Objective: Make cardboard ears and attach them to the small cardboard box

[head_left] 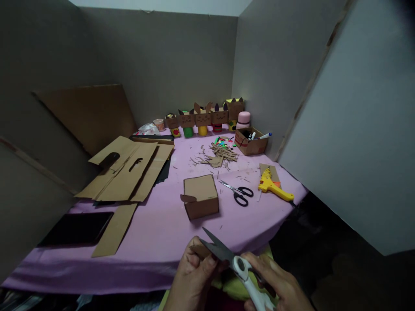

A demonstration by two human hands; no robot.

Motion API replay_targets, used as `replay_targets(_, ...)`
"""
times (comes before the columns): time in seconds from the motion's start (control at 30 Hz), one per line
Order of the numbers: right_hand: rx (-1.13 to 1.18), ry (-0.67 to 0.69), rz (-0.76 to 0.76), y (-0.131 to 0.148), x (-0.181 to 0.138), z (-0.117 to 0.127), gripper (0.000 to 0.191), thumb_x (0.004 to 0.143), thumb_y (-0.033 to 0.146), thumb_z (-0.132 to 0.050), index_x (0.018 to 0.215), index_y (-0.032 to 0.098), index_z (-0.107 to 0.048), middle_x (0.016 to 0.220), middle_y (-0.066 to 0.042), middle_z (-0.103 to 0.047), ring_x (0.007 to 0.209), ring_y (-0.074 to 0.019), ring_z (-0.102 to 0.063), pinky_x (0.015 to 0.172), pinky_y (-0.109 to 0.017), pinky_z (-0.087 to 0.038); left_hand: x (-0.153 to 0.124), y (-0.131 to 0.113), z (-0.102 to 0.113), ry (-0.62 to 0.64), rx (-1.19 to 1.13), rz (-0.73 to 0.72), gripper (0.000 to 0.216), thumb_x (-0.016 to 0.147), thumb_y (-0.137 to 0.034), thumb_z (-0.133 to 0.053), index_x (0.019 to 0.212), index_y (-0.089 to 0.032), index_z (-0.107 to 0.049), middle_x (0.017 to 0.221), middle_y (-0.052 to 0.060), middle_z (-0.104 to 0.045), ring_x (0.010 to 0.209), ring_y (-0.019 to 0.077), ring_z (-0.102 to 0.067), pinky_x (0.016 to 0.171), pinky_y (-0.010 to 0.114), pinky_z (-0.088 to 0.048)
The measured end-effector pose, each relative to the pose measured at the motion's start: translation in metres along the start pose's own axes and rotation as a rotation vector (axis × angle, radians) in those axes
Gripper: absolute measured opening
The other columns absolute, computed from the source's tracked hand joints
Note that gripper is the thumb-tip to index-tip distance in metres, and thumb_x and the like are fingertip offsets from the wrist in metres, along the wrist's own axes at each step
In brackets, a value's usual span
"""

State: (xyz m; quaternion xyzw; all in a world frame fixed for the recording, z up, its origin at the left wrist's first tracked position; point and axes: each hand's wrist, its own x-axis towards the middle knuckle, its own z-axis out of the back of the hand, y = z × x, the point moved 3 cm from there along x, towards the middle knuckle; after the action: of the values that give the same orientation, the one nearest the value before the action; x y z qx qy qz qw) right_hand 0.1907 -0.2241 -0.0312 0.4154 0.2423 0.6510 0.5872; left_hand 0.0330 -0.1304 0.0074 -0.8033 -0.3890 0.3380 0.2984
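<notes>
My left hand [195, 272] pinches a small piece of brown cardboard [200, 250] near the table's front edge. My right hand [275, 280] is closed round the white handles of a pair of scissors [223, 252], whose blades are parted and lie against the cardboard piece. Just beyond them on the table is a small cardboard box [201, 196] with dark-lined edges and a rounded flap at its left. To the right of the box rest black-handled scissors [238, 192], blades apart.
A yellow glue gun [275, 188] lies at the right edge. Cardboard scraps [220, 155] are heaped mid-table. Decorated cardboard figures [202, 119] line the back, beside an open box of pens [251, 144]. Flat cardboard sheets [126, 168] and a black tablet [78, 229] occupy the left.
</notes>
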Motion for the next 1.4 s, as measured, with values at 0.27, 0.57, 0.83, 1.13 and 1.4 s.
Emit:
replay_targets(0.27,-0.002,0.042,-0.023,0.0,0.001,0.005,0.064,0.075,0.029,-0.072,0.134,0.032,-0.049,0.097,-0.007,-0.068,0.075,-0.0202,-0.066,0.066,-0.027,-0.055,0.001,-0.002,0.002,-0.002,0.064,0.002,0.032,0.064,-0.028,-0.082,0.064,-0.02,-0.051,0.058,-0.004,-0.06,0.059,0.011,-0.053,0.059,0.022,-0.041)
replay_targets(0.57,-0.053,0.04,-0.075,0.005,0.003,0.005,0.064,0.069,0.028,-0.075,0.13,0.031,-0.053,0.096,-0.006,-0.068,0.075,-0.0199,-0.066,0.071,-0.027,-0.055,0.003,-0.003,0.002,0.093,0.066,0.018,0.027,0.069,-0.025,-0.08,0.07,-0.019,-0.054,0.064,-0.003,-0.063,0.061,0.0106,-0.056,0.061,0.023,-0.042)
replay_targets(0.83,0.024,0.049,-0.063,0.007,0.004,0.009,0.06,0.072,0.027,-0.072,0.128,0.031,-0.055,0.094,-0.006,-0.068,0.072,-0.0196,-0.064,0.061,-0.025,-0.054,0.004,-0.006,0.003,0.109,0.073,0.022,0.024,0.069,-0.021,-0.079,0.069,-0.019,-0.056,0.064,-0.002,-0.065,0.061,0.0107,-0.058,0.06,0.022,-0.043)
replay_targets(1.13,-0.051,0.054,0.028,0.004,-0.001,0.013,0.062,0.076,0.029,-0.071,0.134,0.029,-0.049,0.093,-0.007,-0.068,0.074,-0.0186,-0.065,0.068,-0.025,-0.054,0.008,-0.009,0.009,0.276,0.163,0.012,0.018,0.075,-0.021,-0.074,0.073,-0.018,-0.057,0.068,-0.001,-0.068,0.065,0.0115,-0.061,0.064,0.024,-0.045)
replay_targets(1.4,-0.065,0.016,0.059,0.004,0.0,0.014,0.062,0.075,0.026,-0.07,0.133,0.029,-0.05,0.096,-0.006,-0.069,0.073,-0.0182,-0.065,0.065,-0.024,-0.055,0.014,-0.008,0.017,0.306,0.211,-0.034,0.017,0.075,-0.025,-0.075,0.075,-0.018,-0.059,0.072,0.001,-0.068,0.068,0.0138,-0.063,0.065,0.026,-0.046)
